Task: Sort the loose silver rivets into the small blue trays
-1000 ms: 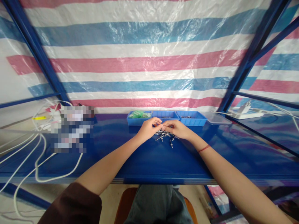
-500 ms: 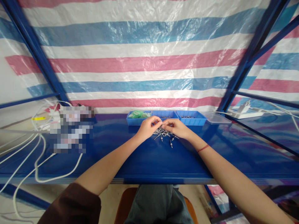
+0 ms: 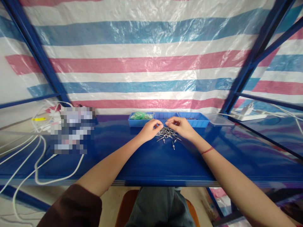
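A pile of small silver metal pieces (image 3: 168, 133), thin-shanked with a thicker collar like blind rivets, lies on the blue table (image 3: 151, 162). My left hand (image 3: 151, 129) hovers at the pile's left side, thumb and forefinger pinched together. Across a small gap, my right hand (image 3: 181, 126) is over the pile's right side with its fingertips also closed in a pinch. Whatever either pinch holds is too small to make out. One loose rivet (image 3: 173, 145) lies apart, nearer to me.
Behind my hands stand three joined blue bins: the left bin (image 3: 130, 123) has green packets, the right bin (image 3: 201, 123) small metal pieces. A clear lid (image 3: 221, 119) and a power strip (image 3: 251, 115) are to the right. White cables (image 3: 59, 181) loop at left.
My hands, which met at the fingertips over the pile, are now slightly apart. My right hand has shifted a little right and up; my left hand has barely moved.
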Action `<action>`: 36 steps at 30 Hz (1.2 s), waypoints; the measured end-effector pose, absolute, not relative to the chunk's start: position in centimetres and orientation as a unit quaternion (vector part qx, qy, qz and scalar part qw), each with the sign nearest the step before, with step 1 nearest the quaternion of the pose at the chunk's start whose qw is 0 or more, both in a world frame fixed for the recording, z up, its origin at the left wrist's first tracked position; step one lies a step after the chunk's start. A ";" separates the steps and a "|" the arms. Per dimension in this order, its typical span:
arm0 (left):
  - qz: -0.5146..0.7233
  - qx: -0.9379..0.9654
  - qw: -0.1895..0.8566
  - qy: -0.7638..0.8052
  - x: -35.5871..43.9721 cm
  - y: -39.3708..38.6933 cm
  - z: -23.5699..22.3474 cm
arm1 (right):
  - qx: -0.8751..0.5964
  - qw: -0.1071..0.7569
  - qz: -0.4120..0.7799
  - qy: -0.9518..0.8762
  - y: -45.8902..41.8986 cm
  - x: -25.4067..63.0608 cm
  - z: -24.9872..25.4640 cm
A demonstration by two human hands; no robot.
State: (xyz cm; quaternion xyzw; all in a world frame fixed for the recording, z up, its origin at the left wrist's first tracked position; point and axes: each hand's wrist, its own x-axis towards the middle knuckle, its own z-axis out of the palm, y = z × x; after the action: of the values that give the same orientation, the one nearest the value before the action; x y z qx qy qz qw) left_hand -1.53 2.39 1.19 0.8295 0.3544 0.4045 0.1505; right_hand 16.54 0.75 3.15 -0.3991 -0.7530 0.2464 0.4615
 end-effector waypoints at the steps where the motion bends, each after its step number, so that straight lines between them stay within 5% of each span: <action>1: 0.392 0.834 0.152 0.358 -1.6 2.4 1.1 | -0.403 0.455 0.237 -0.758 0.8 16.6 3.1; 8: 0.249 0.877 0.065 0.405 -2.5 1.5 1.8 | -0.549 0.516 0.095 -0.651 2.8 20.2 3.1; 14: 0.094 0.894 0.125 0.420 -2.9 1.1 1.4 | -0.714 0.382 0.007 -0.587 3.2 22.8 3.7; 19: 0.134 0.887 0.156 0.412 -3.0 1.4 0.1 | -0.604 0.251 0.076 -0.753 1.5 21.3 4.5; 25: 0.179 0.880 0.149 0.413 -2.6 1.0 0.0 | -0.619 0.110 0.014 -0.777 1.5 22.6 2.2; 36: 0.195 0.875 0.086 0.434 -1.1 0.9 -0.5 | -0.619 0.105 -0.026 -0.778 1.7 20.8 1.1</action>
State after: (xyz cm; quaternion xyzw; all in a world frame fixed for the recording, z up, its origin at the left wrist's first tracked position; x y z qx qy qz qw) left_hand -1.14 0.89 -0.52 0.8752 0.4342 0.1951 0.0864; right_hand 20.78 1.72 1.07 -0.6193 -0.7777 -0.0255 0.1053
